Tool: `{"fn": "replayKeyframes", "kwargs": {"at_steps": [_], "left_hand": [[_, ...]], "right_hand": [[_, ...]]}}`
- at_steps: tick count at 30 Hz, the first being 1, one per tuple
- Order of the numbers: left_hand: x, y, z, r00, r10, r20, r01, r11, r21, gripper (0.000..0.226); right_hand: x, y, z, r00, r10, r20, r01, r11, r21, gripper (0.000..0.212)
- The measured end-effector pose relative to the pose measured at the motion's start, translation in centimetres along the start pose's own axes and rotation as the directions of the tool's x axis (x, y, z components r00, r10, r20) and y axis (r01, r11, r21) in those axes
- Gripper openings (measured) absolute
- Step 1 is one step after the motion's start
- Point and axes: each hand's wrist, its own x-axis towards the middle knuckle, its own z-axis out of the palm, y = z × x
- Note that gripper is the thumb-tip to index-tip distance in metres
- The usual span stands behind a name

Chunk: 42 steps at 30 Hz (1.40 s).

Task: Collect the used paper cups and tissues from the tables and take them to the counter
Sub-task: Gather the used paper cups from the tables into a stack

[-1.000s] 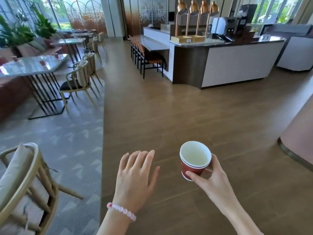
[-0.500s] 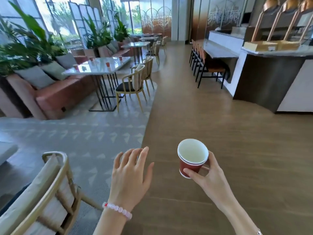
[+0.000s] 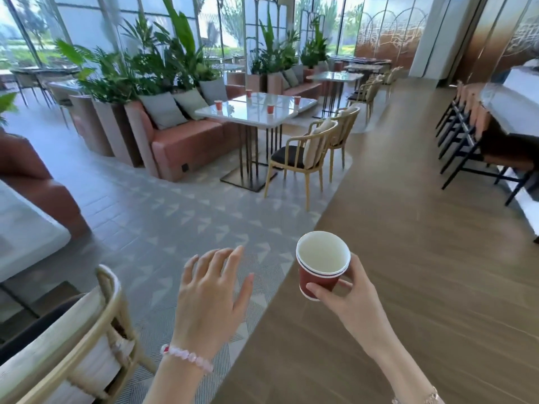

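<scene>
Right hand [image 3: 353, 304] grips a red paper cup [image 3: 320, 272] upright, thumb in front, fingers [image 3: 356, 268] curled behind; a double rim suggests two nested. Left hand [image 3: 210, 301] empty, its fingers spread and relaxed, bead bracelet [image 3: 186, 357] at the wrist. Both are well short of the glossy counter [image 3: 248, 115]. Four more red cups [image 3: 270, 109] stand apart on that counter. Chairs [image 3: 294, 158] on its near right side, sofa [image 3: 186, 141] on its left.

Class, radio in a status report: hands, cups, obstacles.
Left hand empty, fingers spread. Right hand holds red paper cup. Four cups on table ahead. Chair beside it.
</scene>
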Motion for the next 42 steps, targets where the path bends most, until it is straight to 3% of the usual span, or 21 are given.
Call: {"fn": "replayKeyframes", "kwargs": {"at_steps": [14,22,35,42], "left_hand": [[23.5,-11.8,12.3,0.987,-0.151,-0.063,0.156,0.985,0.075,0.037],[31.5,-22.3,14.4,0.921,-0.367,-0.127,0.386,0.901,0.195,0.047],[45.6,-39.7,18.6,0.727,-0.635,-0.261,0.684,0.638,0.353,0.049],[48.1,-47.1,19.3,0.596,-0.732,-0.329,0.796,0.485,0.362,0.048]], "right_hand": [[31.5,2.7,11.0,0.98,0.0,0.198,-0.003,1.0,0.014,0.062],[46.8,2.1,22.5,0.909,-0.049,0.415,0.033,0.998,0.045,0.061],[69.0,-0.5,44.3,0.654,-0.16,0.74,0.077,0.986,0.146,0.061],[75.1,-2.0,54.5,0.489,-0.179,0.854,0.086,0.984,0.157,0.064]]}}
